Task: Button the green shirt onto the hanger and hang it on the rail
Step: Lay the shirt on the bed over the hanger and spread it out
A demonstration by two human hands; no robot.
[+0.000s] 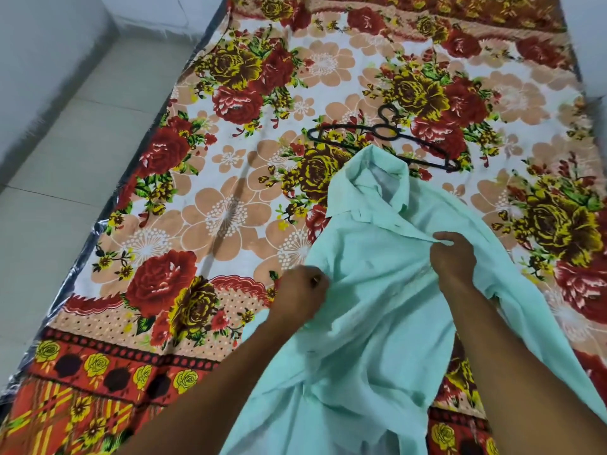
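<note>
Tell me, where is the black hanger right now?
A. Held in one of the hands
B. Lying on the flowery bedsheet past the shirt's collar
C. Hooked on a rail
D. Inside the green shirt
B: the black hanger lies flat on the flowery bedsheet just beyond the green shirt collar, while both hands grip only shirt fabric.
</note>
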